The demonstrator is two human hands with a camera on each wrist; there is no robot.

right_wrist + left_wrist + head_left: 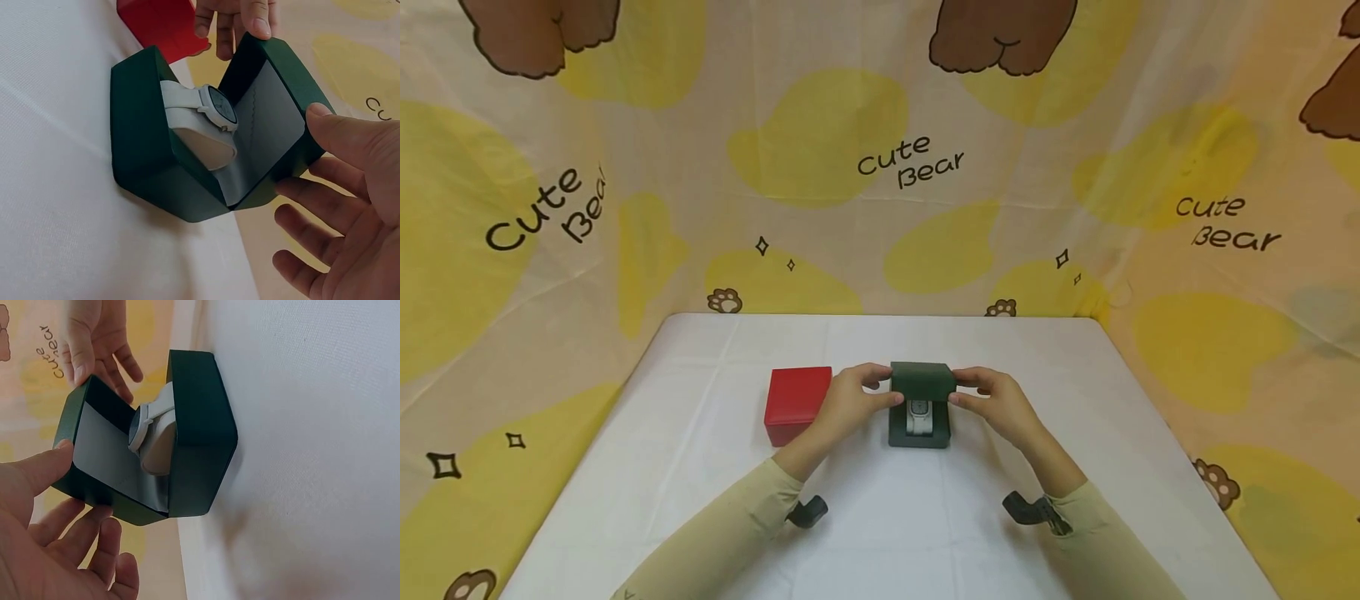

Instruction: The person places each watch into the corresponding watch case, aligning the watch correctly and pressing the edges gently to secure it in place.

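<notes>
The green watch box [920,414] is seen at the middle of the white worktop [700,467], its hinged lid [922,379] raised partway. The lid is held from both sides: the left hand [850,404] is set against its left edge, thumb at the rim and fingers [94,550] loosely spread behind it, while the right hand [996,404] is placed on the right edge in the same manner, thumb on the rim and fingers [306,240] relaxed, not curled tight. Inside, a white watch [206,112] is seen wrapped round a pale cushion [203,147]. Just left of the left hand, a red box [796,404] is found lying shut on the worktop, near the green one.
</notes>
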